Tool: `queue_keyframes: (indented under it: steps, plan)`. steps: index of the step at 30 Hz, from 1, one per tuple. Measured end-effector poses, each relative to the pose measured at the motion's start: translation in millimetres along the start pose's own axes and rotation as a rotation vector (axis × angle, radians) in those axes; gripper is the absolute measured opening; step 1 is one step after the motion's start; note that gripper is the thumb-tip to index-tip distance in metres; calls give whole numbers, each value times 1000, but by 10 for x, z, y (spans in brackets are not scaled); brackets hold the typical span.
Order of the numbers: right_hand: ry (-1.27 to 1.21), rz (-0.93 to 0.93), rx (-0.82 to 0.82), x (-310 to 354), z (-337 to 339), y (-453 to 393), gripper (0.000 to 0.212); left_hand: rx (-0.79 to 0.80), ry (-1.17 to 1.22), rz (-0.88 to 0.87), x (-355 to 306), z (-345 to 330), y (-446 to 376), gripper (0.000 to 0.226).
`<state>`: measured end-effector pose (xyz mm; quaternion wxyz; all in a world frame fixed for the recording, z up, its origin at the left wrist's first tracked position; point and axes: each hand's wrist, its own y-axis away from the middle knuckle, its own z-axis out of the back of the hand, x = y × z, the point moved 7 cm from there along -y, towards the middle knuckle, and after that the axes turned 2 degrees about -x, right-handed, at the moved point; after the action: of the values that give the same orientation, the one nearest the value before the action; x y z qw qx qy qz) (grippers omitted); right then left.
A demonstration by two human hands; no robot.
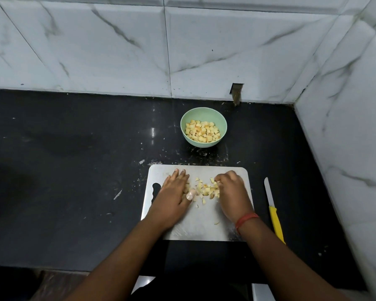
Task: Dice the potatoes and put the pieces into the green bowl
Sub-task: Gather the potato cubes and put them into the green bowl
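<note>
A pile of yellow potato dice [202, 189] lies on the steel cutting board [204, 227]. My left hand [173, 192] lies flat with straight fingers against the pile's left side; its thumb wears a bandage. My right hand [230, 191] curls its fingers against the pile's right side, touching the dice. The two hands enclose the pile between them. Behind the board stands the green bowl [223, 121], partly filled with diced potato [202, 131].
A yellow-handled knife [272, 210] lies on the black counter [74, 170] right of the board. Marble-tiled walls close off the back and the right side. Small scraps are scattered between board and bowl.
</note>
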<state>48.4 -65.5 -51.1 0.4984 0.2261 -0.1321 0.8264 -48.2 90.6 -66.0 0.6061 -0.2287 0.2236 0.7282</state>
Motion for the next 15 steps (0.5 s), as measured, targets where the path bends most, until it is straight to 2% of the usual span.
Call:
queue_keyframes:
  steps: [2,4,5,7,9,11,13,15]
  plan:
    - [15,139,98,191,-94,22,41,58,-104,-58,-14,-104,-11,81]
    - [-9,182,97,260,-8,56,33,95,-211,-109,-7,-153,-6,88]
    - [9,177,82,242,71,83,38,112,-258,-131,3,-168,0,91]
    - [112,136,138,159,182,157,67,132,-310,-161,20,-179,7,96]
    - [210,79,267,71,192,262,99,122,-316,-171,23,-179,4,97]
    - [264,66,394,25,115,356,118,47,-297,-185,0,-152,3,93]
    - [252,79,443,22,12,375,120,-41,-271,-202,-13,-134,13,82]
    - [161,71,405,55,-60,297,105,-72,-267,-194,-3,-137,13,73]
